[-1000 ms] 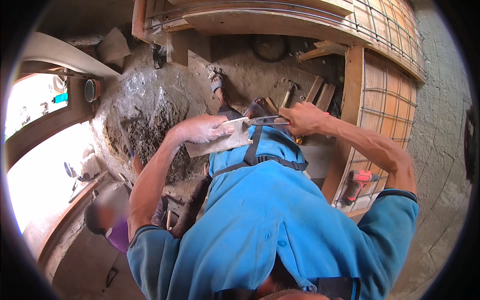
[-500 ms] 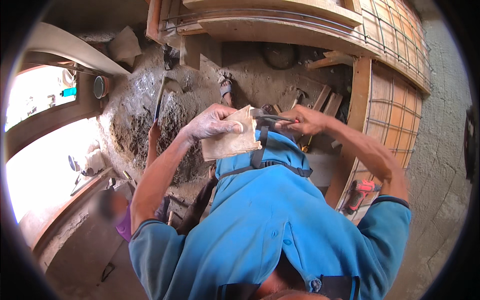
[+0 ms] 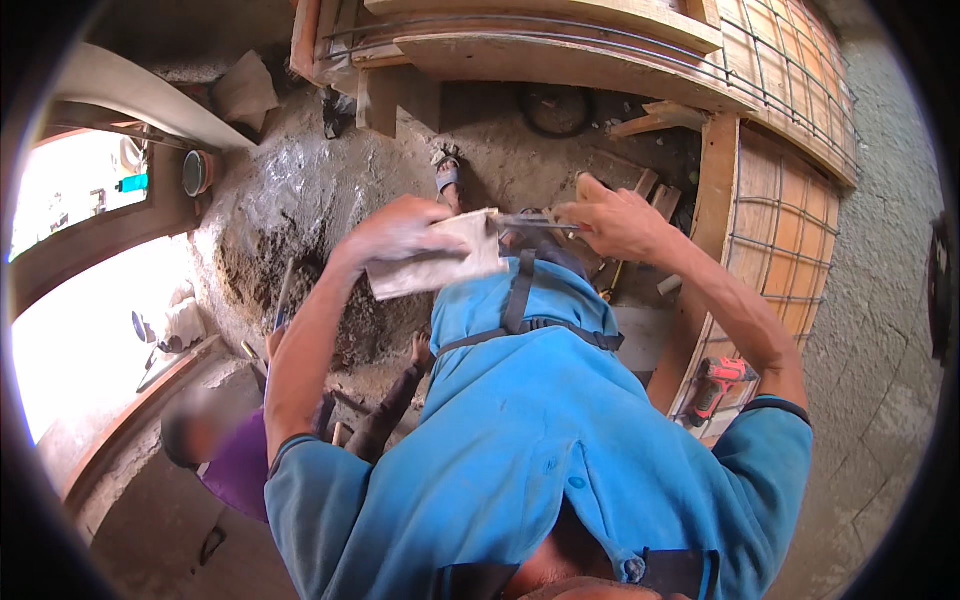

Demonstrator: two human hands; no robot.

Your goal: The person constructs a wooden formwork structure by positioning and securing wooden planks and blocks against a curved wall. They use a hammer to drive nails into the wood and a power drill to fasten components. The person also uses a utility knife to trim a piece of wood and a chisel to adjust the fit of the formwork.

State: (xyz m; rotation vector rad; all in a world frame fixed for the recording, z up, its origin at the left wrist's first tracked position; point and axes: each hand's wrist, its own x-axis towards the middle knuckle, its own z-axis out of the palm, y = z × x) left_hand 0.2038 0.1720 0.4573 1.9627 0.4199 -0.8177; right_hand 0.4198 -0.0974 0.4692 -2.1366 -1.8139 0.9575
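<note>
My left hand (image 3: 405,235) is closed round a pale, flat tile piece (image 3: 425,275) with a rough broken edge, held at waist height before my blue shirt. My right hand (image 3: 615,225) grips a slim metal tool that looks like pincers (image 3: 540,222). The jaws reach left to the tile piece's upper right edge. Motion blurs both the tool and the left fingers, and I cannot tell whether the jaws bite on the edge.
A co-worker in purple (image 3: 240,465) crouches at left by a mortar heap (image 3: 265,265), holding a long handle. Wooden formwork (image 3: 560,70) with steel rods runs along the far side and right. A red cordless drill (image 3: 715,385) lies by my right elbow. Wood scraps (image 3: 665,200) lie beyond.
My left hand and the tile piece have moved left and slightly nearer. The tool's jaws stay by the tile's edge. The co-worker's long handle has come down nearer, and the co-worker has shifted left.
</note>
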